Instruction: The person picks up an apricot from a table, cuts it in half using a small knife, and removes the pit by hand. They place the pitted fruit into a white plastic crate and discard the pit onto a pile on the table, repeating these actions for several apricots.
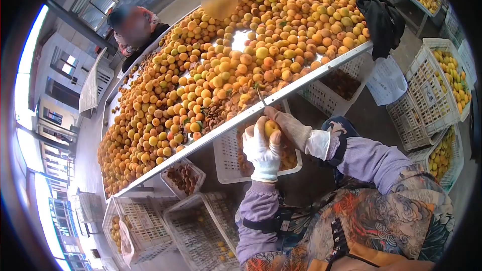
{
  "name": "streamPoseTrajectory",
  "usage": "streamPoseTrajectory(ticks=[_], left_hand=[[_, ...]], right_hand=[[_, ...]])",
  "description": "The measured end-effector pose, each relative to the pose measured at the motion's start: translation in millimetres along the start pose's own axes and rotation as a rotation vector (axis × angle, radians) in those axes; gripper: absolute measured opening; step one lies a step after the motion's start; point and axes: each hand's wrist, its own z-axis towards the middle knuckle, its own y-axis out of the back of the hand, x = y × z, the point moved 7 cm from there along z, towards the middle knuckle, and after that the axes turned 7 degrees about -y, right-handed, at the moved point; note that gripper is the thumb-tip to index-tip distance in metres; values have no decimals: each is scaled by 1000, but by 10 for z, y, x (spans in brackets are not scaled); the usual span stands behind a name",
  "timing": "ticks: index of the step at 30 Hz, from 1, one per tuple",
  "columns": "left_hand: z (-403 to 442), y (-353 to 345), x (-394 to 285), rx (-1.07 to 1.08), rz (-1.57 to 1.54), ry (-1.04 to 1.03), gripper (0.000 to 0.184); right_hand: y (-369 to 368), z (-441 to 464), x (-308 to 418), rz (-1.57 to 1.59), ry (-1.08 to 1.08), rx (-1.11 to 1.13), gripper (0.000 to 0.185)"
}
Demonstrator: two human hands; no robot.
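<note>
My left hand (262, 149), in a white glove, is closed around a yellow apricot (271, 128) near the table's front rail. Close beside it on the right, my right hand (290, 129), in a tan glove, holds a thin knife (261, 96) whose blade points up toward the table edge. Many orange and yellow apricots (266, 52) lie heaped on the metal table (236, 118), with flattened or split pieces near the front edge. Below my hands a white basket (224, 166) contains orange pieces.
Across the table at the upper left sits a person (133, 30). White crates (198, 231) stand below on the left; more crates with yellow fruit (427, 93) are at the right. A black cloth (380, 24) hangs over the table's right corner, beside a paper sheet (386, 81).
</note>
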Motion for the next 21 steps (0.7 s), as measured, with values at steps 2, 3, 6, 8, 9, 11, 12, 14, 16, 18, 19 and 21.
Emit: streamPoseTrajectory(ticks=[2, 3, 6, 8, 9, 11, 12, 14, 16, 18, 19, 21], left_hand=[[18, -15, -14, 41, 99, -35, 48], [12, -44, -10, 52, 107, -39, 51], [-46, -131, 48, 41, 93, -8, 53], [-70, -162, 53, 25, 79, 34, 51], [-65, -159, 78, -26, 7, 97, 47], [-63, -160, 128, -69, -59, 161, 44], [-80, -168, 177, -80, -73, 218, 40], [-101, -194, 221, -93, -90, 302, 33], [-121, -240, 265, -92, -136, 355, 32], [-163, -289, 336, -78, -212, 429, 32], [-181, -322, 399, -63, -215, 435, 32], [-347, -446, 714, -273, -752, 677, 37]], right_hand=[[-21, -18, 89, -54, 155, 32, 38], [-25, -40, 119, -81, 230, 46, 37], [-7, -3, 75, -93, 301, 41, 32], [13, 71, 73, -238, 501, -42, 28], [5, 43, 109, -389, 703, -131, 25], [-83, -50, 210, -269, 449, -203, 22], [-106, -19, 175, -101, 410, -150, 21], [-107, 12, 160, -24, 358, -157, 20], [-60, 130, 87, -50, 340, -175, 19], [19, 265, -17, -155, 313, -208, 17], [23, 229, -25, -146, 305, -220, 17], [-33, 108, 3, -360, 313, -255, 15]])
